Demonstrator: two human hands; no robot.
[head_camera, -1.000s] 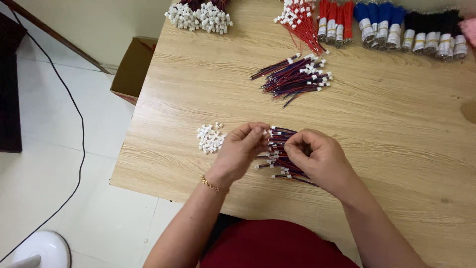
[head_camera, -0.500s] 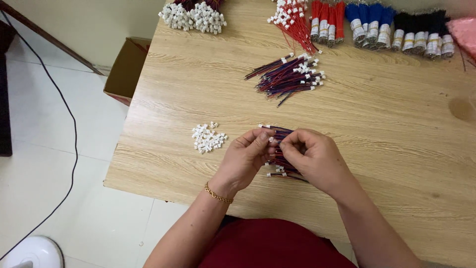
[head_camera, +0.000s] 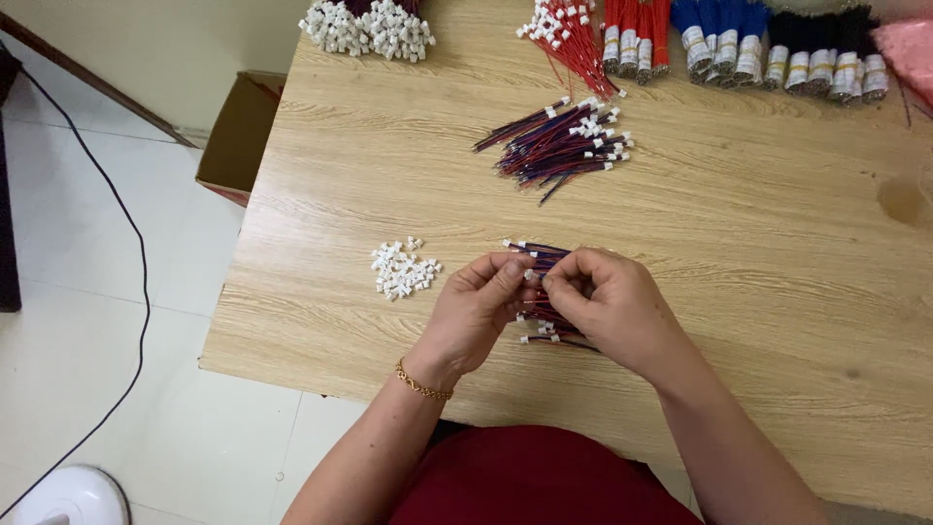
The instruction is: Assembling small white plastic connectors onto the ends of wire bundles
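My left hand [head_camera: 476, 311] and my right hand [head_camera: 607, 301] meet fingertip to fingertip over a small pile of red and blue wires [head_camera: 540, 292] near the table's front edge. Between the fingertips sits a small white connector [head_camera: 531, 275] on a wire end; both hands pinch it. A little heap of loose white connectors [head_camera: 402, 269] lies left of my left hand. My left wrist wears a gold bracelet.
A larger pile of finished red and blue wires [head_camera: 562, 146] lies mid-table. Bundles of red, blue and black wires [head_camera: 739, 44] line the far edge, with white connector clusters [head_camera: 369, 27] at the far left. A cardboard box [head_camera: 238, 136] stands on the floor beside the wooden table [head_camera: 777, 253].
Both hands stay over the near wire pile, fingers shifting slightly while working a connector. The camera view has drifted a little.
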